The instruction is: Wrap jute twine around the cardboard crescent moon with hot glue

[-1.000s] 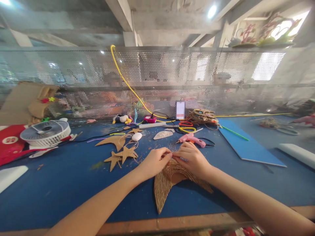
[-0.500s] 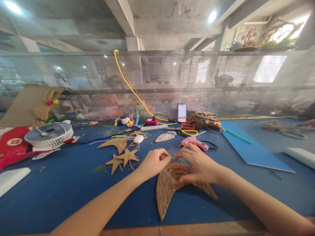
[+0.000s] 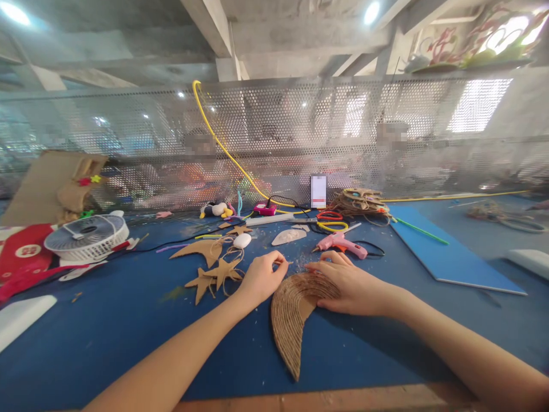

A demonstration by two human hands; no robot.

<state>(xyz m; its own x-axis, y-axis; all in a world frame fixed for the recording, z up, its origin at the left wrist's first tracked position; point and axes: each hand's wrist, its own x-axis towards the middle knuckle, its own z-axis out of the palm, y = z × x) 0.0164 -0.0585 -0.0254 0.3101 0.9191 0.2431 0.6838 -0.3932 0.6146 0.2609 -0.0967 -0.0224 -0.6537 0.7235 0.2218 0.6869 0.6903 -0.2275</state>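
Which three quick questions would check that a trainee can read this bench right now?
1. True or false: the right hand is touching the rope-covered crescent.

2. Multiple choice: what lies across the blue board?
A. the white fan
B. the green stick
C. the yellow-handled scissors

3. Fill in the blank: seen from the wearer's side, the pink glue gun lies to the ____ of the white oval piece.

Key: 1. true; 2. B; 3. right
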